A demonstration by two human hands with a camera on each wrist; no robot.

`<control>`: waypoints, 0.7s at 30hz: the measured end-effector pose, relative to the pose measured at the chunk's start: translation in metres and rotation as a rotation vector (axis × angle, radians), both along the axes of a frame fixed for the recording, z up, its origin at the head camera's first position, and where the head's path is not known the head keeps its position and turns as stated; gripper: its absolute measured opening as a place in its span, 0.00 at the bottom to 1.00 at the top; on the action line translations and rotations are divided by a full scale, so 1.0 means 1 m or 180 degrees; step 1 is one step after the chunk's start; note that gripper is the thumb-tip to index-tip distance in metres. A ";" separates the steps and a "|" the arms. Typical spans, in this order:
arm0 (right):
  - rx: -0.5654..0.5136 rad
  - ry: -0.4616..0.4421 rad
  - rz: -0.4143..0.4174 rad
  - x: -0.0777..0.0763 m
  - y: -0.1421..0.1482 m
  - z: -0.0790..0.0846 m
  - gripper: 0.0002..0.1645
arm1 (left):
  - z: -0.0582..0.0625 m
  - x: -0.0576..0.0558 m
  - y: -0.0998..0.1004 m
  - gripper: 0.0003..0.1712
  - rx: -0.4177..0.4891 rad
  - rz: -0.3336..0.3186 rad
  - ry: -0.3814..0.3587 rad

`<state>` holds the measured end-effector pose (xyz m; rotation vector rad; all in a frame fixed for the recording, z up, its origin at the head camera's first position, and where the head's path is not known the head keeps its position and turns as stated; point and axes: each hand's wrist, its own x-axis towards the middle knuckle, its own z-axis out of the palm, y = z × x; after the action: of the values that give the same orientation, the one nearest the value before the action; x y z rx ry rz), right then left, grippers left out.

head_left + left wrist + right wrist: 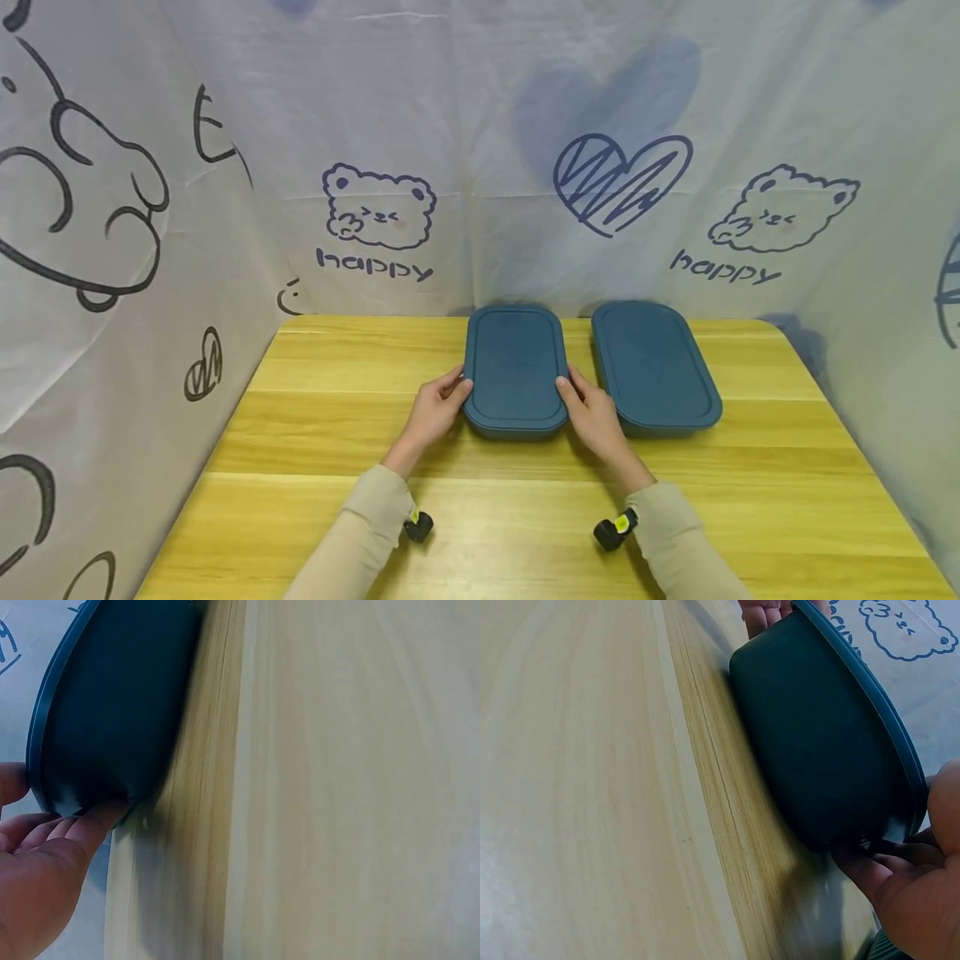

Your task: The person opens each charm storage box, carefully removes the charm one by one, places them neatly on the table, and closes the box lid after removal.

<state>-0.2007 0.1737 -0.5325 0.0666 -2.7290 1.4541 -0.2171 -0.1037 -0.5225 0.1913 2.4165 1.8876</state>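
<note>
A blue lidded storage box point(516, 367) is held from both sides near the back of the table. My left hand point(438, 408) grips its left side, thumb at the lid's rim and fingers under the lower edge. On the opposite side my right hand point(596, 417) holds it the same way. Both wrist views show the box's dark front wall point(120, 705), with the fingers reaching beneath its base at the corners. Whether the base touches the table is hard to tell. The lid sits on the box.
A second blue lidded box point(656, 367) stands just right of my right hand, near the table's back edge. The wooden table point(495, 533) spreads toward me. Behind and beside it hangs a pale cloth point(495, 150) printed with hearts and bears. Small black cameras point(418, 527) sit at both wrists.
</note>
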 end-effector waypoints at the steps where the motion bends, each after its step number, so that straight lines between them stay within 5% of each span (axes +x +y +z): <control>1: -0.0004 -0.0002 0.0005 0.000 0.000 0.000 0.40 | 0.000 0.000 0.000 0.29 0.0006 0.0000 0.0013; 21: 0.0001 -0.0056 0.0038 0.002 0.003 0.000 0.42 | -0.001 0.004 0.001 0.30 0.0105 0.0001 0.0035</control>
<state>-0.1989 0.1763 -0.5321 0.0707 -2.7474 1.4643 -0.2127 -0.1031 -0.5230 0.2036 2.3938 1.9325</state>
